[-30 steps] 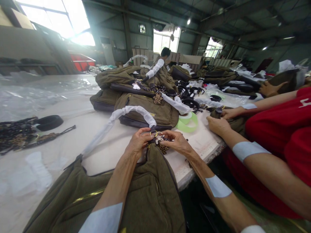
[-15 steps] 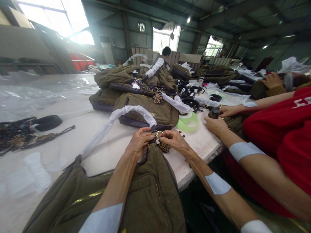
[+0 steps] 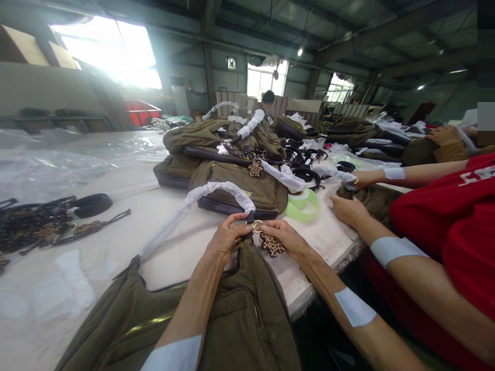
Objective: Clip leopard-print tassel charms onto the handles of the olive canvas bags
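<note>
An olive corduroy bag [image 3: 216,319] with gold zippers lies at the table's near edge, its strap [image 3: 220,188] wrapped in white paper and arched over the table. My left hand [image 3: 228,237] is closed on the strap's lower end, beside a gold ring. Just right of it, my right hand [image 3: 284,237] pinches a gold key ring [image 3: 257,225], which touches the bag's ring. From the key ring hangs a leopard-print charm [image 3: 273,245], below my right fingers. Whether the two rings are linked cannot be made out.
Olive bags [image 3: 240,188] are piled ahead, near green tape [image 3: 303,206]. Black straps and leopard-print charms [image 3: 50,221] lie at the left, with clear plastic behind. A person in red [image 3: 456,216] works close by on the right, hands on another bag.
The camera view has shifted, so the scene sits lower and further right. The leopard-print charm now shows more fully below my right hand. Both hands remain at the rings.
</note>
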